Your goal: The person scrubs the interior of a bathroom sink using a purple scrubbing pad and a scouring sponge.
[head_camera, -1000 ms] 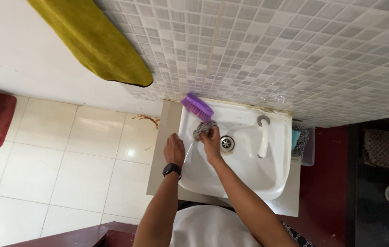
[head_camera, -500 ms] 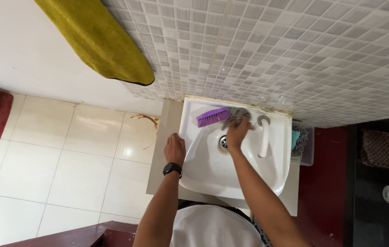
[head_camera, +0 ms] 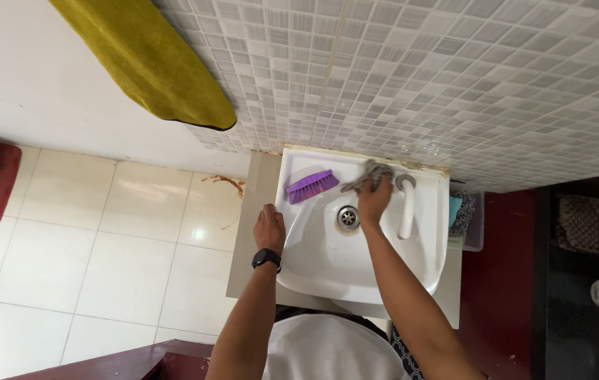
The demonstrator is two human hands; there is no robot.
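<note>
We press a grey scouring pad against the back rim of the white sink with our right hand, fingers closed around it, just beside the white tap. Our left hand rests on the sink's left edge, fingers curled over the rim. A purple brush lies near the drain.

Right hand presses a scourer at the sink's far rim; left hand grips its left edge.
</note>
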